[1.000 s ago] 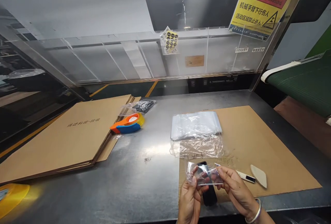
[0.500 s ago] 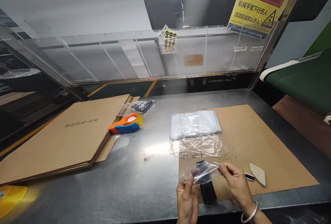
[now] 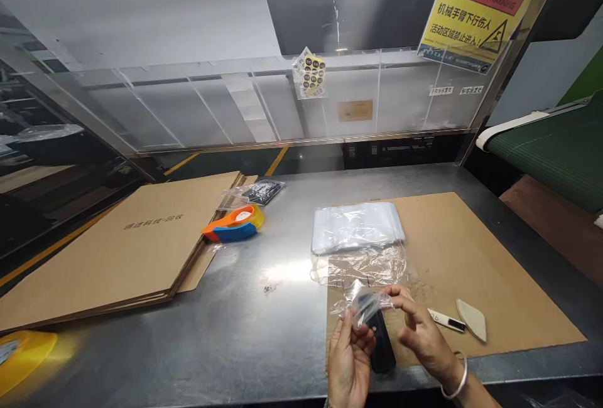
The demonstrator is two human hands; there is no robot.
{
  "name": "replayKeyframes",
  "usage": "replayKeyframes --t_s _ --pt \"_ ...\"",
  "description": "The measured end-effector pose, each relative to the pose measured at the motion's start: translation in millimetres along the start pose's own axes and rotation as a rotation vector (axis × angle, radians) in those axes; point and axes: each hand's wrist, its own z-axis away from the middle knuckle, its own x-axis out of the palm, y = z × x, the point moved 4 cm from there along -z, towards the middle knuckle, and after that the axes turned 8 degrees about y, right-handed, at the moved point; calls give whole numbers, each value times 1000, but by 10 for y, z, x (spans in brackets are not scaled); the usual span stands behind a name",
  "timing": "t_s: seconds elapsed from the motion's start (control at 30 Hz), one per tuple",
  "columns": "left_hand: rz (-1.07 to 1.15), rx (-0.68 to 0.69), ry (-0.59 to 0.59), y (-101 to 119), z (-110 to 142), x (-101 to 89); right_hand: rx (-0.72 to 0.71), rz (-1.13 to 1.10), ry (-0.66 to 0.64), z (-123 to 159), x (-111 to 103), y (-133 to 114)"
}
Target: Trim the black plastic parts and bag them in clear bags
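"Where am I at?"
"Handling the clear film (image 3: pixel 365 309), I'd say — my left hand (image 3: pixel 348 364) pinches it; my right hand (image 3: pixel 428 340) is wide, thumb off, fingertips at its right end."
"Next move?"
"Calls for a light touch, I judge."
"Position, axis?"
"Over the black object (image 3: pixel 383 353), near side of the cardboard sheet (image 3: pixel 452 257) — long axis roughly left-right, crumpled; can't tell which end leads."

Yellow sign (image 3: pixel 477 16): 警告/WARNING, 机械手臂下行伤人, 活动区域禁止进入!; its small print unclear. Top cardboard (image 3: pixel 117 251): 科技-回收, first characters blurry. Right label (image 3: pixel 471 90) on clear panel (image 3: pixel 400 91): 标签放置处. Left label (image 3: pixel 441 91): ends 放置处, rest unclear. Sticker sheet (image 3: pixel 313 74): black dots, print too small.
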Motion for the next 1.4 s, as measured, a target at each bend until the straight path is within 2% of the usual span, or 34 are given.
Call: replayKeyframes --t_s 0.1,0.2,0.3,0.47,0.6,0.67,0.8,0.9,1.03,1.1,1.17,1.2,1.23,1.27,1.33,1.37,1.4 --pt "-27 -70 5 -52 -19 -22 -98 206 -39 32 -23 -30" --pt "-20 -53 -43 -74 -48 -19 -100 220 6 43 -65 -45" --pt "46 -10 -71 -55 -62 -2 3 138 40 49 -84 -14" --pt "68 24 -39 -12 -38 18 240 -103 201 86 -78 129" --pt "61 14 -18 -9 -26 30 397 -442 178 176 57 194" --pt "58 17 -9 -17 -22 26 452 -516 150 220 123 188" --pt "-9 131 -54 -25 6 15 458 -331 63 222 183 152" --pt "-64 195 -72 -37 18 -4 377 -169 94 162 144 151" --pt "-117 229 -41 -4 -45 -63 329 -85 141 127 61 220" --pt "-128 383 46 98 -83 -149 314 -57 186 128 1 227" --pt "-202 641 162 240 -64 -247 291 -10 191 134 -31 180" --pt "-296 748 157 294 -34 -259 269 40 160 137 -25 133" --pt "-433 785 60 312 -7 -229 233 115 108 141 -3 73" --pt "-595 752 -119 287 24 -166 180 206 33 148 36 5" --pt "-833 594 -491 178 121 -58 44 397 -145 176 137 -125" --pt "-887 539 -588 148 167 -33 -12 469 -226 194 181 -170" --pt "-914 513 -620 141 194 -25 -46 523 -294 210 210 -197"
